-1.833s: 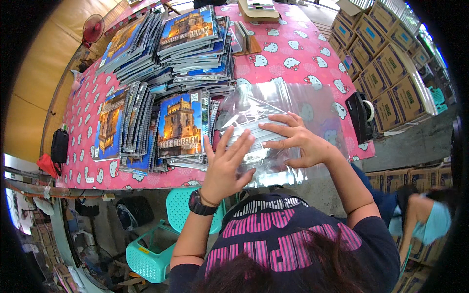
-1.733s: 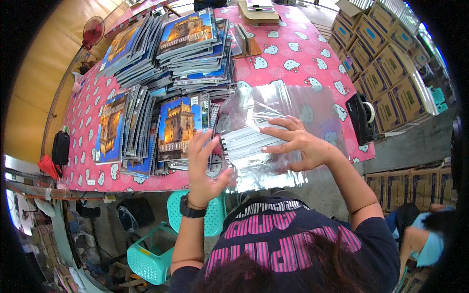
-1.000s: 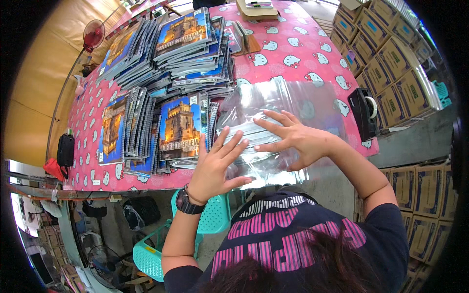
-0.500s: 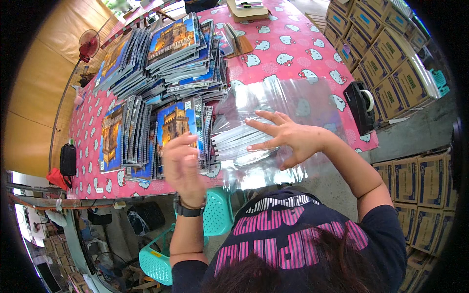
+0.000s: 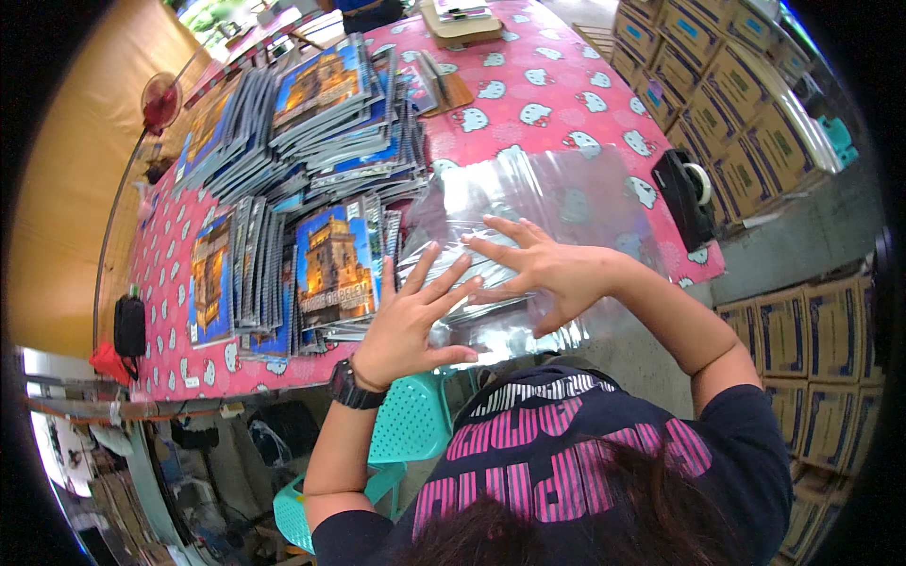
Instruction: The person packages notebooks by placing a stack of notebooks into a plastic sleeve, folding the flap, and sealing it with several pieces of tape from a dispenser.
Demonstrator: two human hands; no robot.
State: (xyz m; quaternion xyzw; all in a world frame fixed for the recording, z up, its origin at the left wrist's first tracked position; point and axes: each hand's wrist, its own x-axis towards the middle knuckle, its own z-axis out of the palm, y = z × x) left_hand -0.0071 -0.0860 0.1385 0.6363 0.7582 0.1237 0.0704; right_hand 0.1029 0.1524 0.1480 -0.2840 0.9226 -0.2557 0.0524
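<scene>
In front of me lies clear plastic film, glossy and creased. Beneath or inside it is a stack whose pale, striped edges showed at its left side a moment ago; now my hands and glare mostly hide it. My left hand is open, fingers spread, at the left end of this stack and wearing a dark wristwatch. Also spread open, my right hand rests palm down on the film over the stack's right part. To the left of my left hand are spiral notebooks with a blue and golden tower cover.
Taller piles of similar notebooks stand at the back left of the pink patterned table. A black tape dispenser sits at the right edge. Cardboard boxes are stacked on the right. Green plastic stools stand below the table edge.
My left hand has come down and to the right, from raised above the notebooks to the left end of the plastic-covered stack, its fingers spreading. My right hand stays on the film.
</scene>
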